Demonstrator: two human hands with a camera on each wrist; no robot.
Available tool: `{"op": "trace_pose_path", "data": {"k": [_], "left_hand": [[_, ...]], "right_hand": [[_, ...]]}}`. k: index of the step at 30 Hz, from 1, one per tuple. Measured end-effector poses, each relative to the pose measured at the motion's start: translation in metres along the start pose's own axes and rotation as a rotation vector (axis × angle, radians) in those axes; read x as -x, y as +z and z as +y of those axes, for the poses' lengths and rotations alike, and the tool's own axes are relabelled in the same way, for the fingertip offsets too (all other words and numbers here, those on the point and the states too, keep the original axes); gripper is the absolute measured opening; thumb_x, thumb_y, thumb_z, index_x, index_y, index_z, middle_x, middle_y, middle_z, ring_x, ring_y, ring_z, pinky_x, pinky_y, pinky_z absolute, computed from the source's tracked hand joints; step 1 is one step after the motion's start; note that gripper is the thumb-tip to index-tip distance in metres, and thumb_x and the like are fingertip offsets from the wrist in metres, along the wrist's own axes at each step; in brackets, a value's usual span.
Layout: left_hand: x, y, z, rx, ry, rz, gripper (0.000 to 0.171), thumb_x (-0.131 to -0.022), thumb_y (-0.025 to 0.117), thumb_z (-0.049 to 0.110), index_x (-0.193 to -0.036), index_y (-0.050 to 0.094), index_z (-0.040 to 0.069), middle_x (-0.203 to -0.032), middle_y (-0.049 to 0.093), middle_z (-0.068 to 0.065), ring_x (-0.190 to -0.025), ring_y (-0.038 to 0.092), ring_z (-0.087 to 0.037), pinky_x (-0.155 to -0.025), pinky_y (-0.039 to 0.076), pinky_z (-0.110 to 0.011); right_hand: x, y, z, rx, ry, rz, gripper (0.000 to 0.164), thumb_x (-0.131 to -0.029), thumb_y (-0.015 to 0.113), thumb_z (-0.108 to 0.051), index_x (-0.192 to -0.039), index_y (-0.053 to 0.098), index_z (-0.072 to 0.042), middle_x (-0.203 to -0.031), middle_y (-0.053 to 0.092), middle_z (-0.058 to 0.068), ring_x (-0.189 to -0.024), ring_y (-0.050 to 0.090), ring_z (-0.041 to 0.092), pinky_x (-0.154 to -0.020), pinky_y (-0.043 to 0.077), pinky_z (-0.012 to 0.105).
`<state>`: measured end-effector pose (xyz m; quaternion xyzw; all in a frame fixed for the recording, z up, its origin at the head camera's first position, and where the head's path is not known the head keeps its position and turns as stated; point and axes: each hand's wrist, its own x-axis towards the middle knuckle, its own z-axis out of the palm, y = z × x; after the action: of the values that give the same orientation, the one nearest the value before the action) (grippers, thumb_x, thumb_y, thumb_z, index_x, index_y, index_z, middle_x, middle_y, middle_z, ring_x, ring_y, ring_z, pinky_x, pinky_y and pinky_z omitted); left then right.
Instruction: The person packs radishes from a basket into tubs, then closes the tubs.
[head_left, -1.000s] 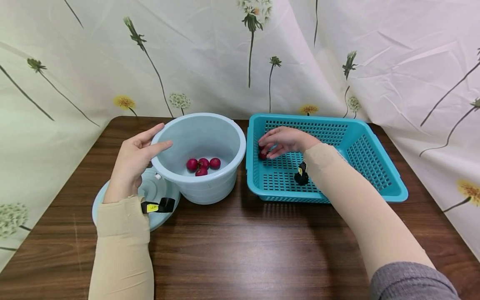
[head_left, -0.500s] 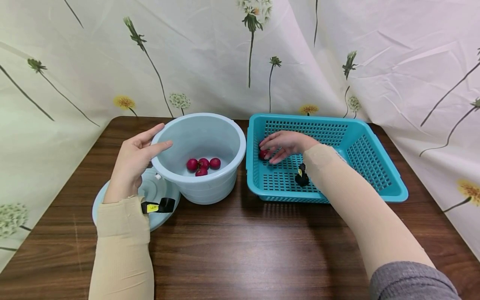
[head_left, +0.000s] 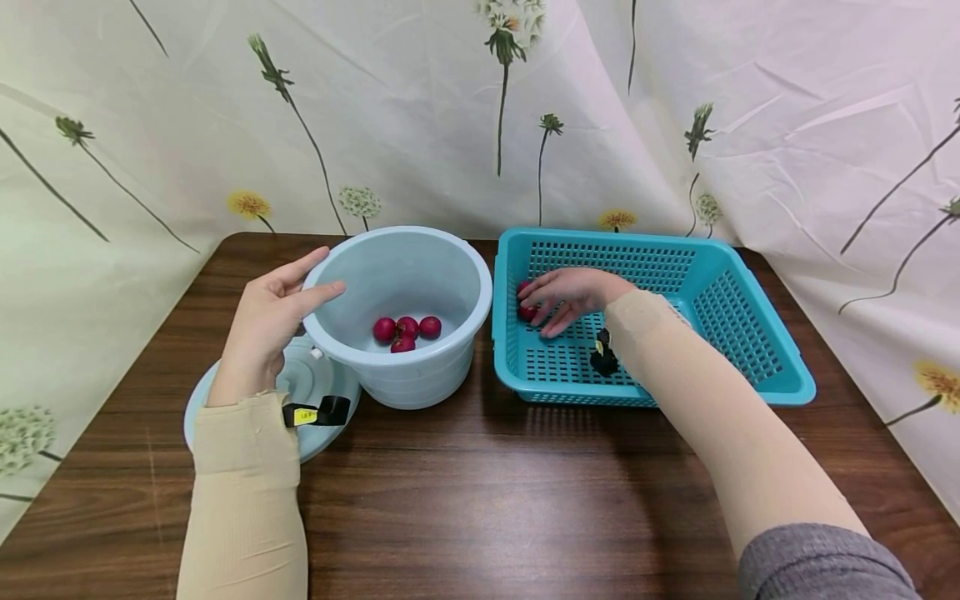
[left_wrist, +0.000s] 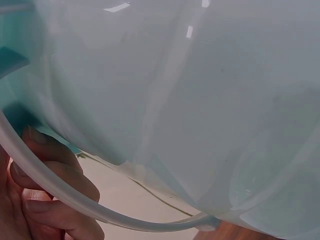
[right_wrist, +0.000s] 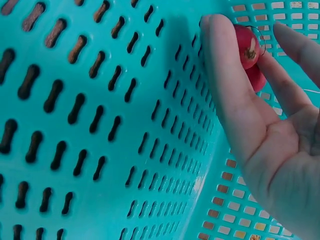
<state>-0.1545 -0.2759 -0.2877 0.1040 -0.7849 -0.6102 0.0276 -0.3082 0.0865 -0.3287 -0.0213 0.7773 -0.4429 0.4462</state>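
My left hand [head_left: 267, 318] holds the left rim of a pale blue bucket [head_left: 408, 383], thumb over the edge. In the left wrist view, its curled fingers [left_wrist: 57, 172] show beside the bucket's curved handle [left_wrist: 60, 187]. Several red radishes [head_left: 407, 327] lie on the bucket's bottom. My right hand [head_left: 573, 296] is inside a turquoise basket [head_left: 783, 367], fingers loosely spread, beside two radishes [head_left: 527, 312] at the left wall. The right wrist view shows a radish [right_wrist: 246, 47] between thumb and fingers, another partly behind it; whether the fingers touch them I cannot tell.
A pale blue lid [head_left: 322, 387] lies on the dark wooden table [head_left: 480, 508], partly under my left wrist and beside the bucket. The basket's left rim stands close to the bucket. A white flower-printed cloth [head_left: 420, 108] hangs behind the table.
My right hand has shifted slightly toward the near side of the basket, its fingers spreading and uncovering more of the two radishes. My left hand and the bucket have stayed still.
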Motion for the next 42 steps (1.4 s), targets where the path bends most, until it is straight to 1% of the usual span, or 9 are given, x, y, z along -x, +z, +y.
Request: {"op": "trace_pose_path", "data": {"k": [4,12,19,23,28,31,35,40,42], "left_hand": [[0.000,0.000,0.000,-0.008,-0.002,0.000,0.064,-0.087,0.077,0.036,-0.145,0.052,0.024,-0.101,0.068,0.023,-0.077,0.068,0.000,-0.061,0.055,-0.019],[0.000,0.001,0.001,-0.020,-0.004,0.002,0.064,-0.087,0.076,0.037,-0.145,0.052,0.024,-0.100,0.067,0.024,-0.076,0.068,0.000,-0.062,0.055,-0.019],[-0.001,0.000,0.001,-0.027,-0.012,0.000,0.065,-0.086,0.077,0.039,-0.145,0.052,0.027,-0.107,0.066,0.022,-0.076,0.067,0.000,-0.062,0.055,-0.019],[-0.001,0.000,0.000,-0.025,-0.016,0.000,0.065,-0.086,0.077,0.039,-0.145,0.052,0.027,-0.108,0.066,0.022,-0.076,0.067,0.000,-0.062,0.055,-0.019],[-0.001,0.000,0.000,-0.028,-0.016,0.001,0.064,-0.087,0.076,0.038,-0.145,0.052,0.027,-0.113,0.066,0.019,-0.077,0.068,0.000,-0.062,0.056,-0.019],[-0.001,0.000,0.000,-0.025,-0.014,0.001,0.064,-0.087,0.076,0.037,-0.145,0.052,0.026,-0.110,0.066,0.020,-0.078,0.068,0.000,-0.063,0.056,-0.019],[-0.001,0.000,0.000,-0.022,-0.011,0.001,0.064,-0.087,0.076,0.037,-0.145,0.052,0.025,-0.104,0.067,0.022,-0.078,0.069,0.000,-0.063,0.056,-0.020],[0.000,0.000,0.001,-0.024,-0.014,0.000,0.065,-0.087,0.076,0.038,-0.145,0.052,0.025,-0.102,0.067,0.025,-0.076,0.068,0.000,-0.062,0.055,-0.019],[0.000,0.000,0.001,-0.023,-0.015,-0.001,0.065,-0.087,0.076,0.038,-0.145,0.052,0.025,-0.101,0.067,0.025,-0.075,0.067,0.000,-0.061,0.055,-0.019]], "right_hand": [[-0.001,0.000,-0.001,0.002,0.025,-0.008,0.046,-0.101,0.059,-0.023,-0.145,0.048,-0.014,-0.128,0.061,0.023,-0.084,0.073,0.028,-0.085,0.059,0.043],[0.002,0.000,0.000,0.020,0.012,-0.017,0.045,-0.101,0.058,-0.022,-0.143,0.048,-0.010,-0.125,0.060,0.023,-0.086,0.071,0.028,-0.086,0.059,0.043],[0.003,-0.002,-0.002,0.007,-0.024,-0.016,0.039,-0.102,0.057,-0.021,-0.138,0.050,-0.010,-0.114,0.060,0.020,-0.081,0.069,0.026,-0.085,0.059,0.044],[0.004,-0.003,-0.003,0.001,-0.040,-0.025,0.037,-0.102,0.057,-0.021,-0.136,0.050,-0.010,-0.107,0.060,0.018,-0.079,0.069,0.025,-0.086,0.059,0.045],[0.006,-0.003,-0.004,-0.019,-0.060,-0.043,0.035,-0.101,0.058,-0.019,-0.135,0.050,-0.010,-0.100,0.060,0.015,-0.075,0.069,0.023,-0.086,0.059,0.046],[0.008,-0.004,-0.005,-0.039,-0.072,-0.051,0.035,-0.100,0.060,-0.016,-0.134,0.051,-0.010,-0.095,0.060,0.013,-0.073,0.069,0.023,-0.087,0.058,0.047],[0.010,-0.005,-0.008,-0.063,-0.087,-0.059,0.035,-0.099,0.060,-0.013,-0.133,0.050,-0.010,-0.091,0.060,0.012,-0.070,0.069,0.022,-0.084,0.059,0.045],[0.015,-0.005,-0.012,-0.095,-0.110,-0.070,0.037,-0.099,0.060,-0.009,-0.134,0.049,-0.012,-0.093,0.063,0.014,-0.069,0.069,0.022,-0.079,0.061,0.041],[0.017,-0.005,-0.014,-0.101,-0.122,-0.072,0.037,-0.099,0.060,-0.009,-0.134,0.048,-0.013,-0.093,0.064,0.014,-0.069,0.068,0.022,-0.080,0.061,0.041]]}}
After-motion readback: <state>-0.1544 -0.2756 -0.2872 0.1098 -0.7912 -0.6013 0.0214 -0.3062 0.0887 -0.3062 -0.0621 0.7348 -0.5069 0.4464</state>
